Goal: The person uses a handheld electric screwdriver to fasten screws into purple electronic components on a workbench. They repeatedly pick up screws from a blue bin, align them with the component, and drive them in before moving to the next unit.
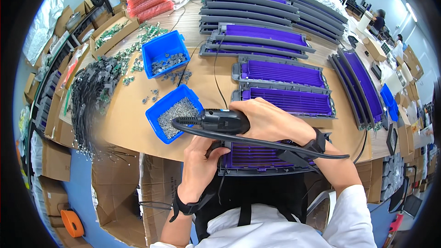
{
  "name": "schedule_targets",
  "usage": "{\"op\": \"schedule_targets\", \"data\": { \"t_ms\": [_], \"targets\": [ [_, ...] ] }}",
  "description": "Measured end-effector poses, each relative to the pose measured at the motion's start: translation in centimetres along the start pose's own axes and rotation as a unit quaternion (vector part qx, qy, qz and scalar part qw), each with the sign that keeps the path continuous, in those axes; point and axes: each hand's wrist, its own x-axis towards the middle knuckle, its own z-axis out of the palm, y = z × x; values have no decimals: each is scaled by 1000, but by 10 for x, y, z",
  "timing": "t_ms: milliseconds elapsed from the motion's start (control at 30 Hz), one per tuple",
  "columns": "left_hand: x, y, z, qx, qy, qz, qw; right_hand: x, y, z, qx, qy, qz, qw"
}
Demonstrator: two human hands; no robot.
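We count two blue bins on the worktop (133, 124). The near bin (173, 112) holds small silver screws; the far bin (164, 53) holds small dark grey parts, with a few more loose beside it.

Purple-and-grey grille panels: one under our hands, two lying singly beyond it (285, 101) (280, 72), then a larger stack (257, 14) farther back; the stacked ones overlap too much to count. Another row leans at the right (363, 87).

Right hand (271, 121) is closed around a black electric screwdriver (220, 120). Its long axis runs roughly left-right, cable end pointing left toward the near bin; the bit is hidden. Its cord loops back across the right wrist.

Left hand (200, 165) rests curled on the left edge of the nearest panel (257, 156), which sits at the worktop's near edge, long axis left-right.

Left of the bins: a heap of black wired parts (92, 92).
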Motion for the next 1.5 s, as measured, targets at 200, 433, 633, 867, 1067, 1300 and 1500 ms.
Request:
{"op": "schedule_targets", "data": {
  "t_ms": [200,433,633,867,1067,1300,1500],
  "targets": [
    [-6,1,-9,-12,3,-43,999,10,-6,7,-17,-34,-4,999],
    [-5,5,-12,10,11,-22,1000,12,-6,9,-26,-39,-8,999],
    [-6,1,-12,-6,12,-17,1000,13,-7,5,-18,-34,-19,999],
    [-3,-2,-21,-19,31,-7,999,8,-42,-16,100,158,-98,977],
    [-2,-5,-26,-46,42,-5,998,26,-59,-7,386,286,-213,851],
    [-1,-5,-27,-53,50,9,997,57,-58,24,448,308,-259,798],
    [0,-6,-29,-36,52,33,997,67,-56,32,446,330,-265,788]
  ]
}}
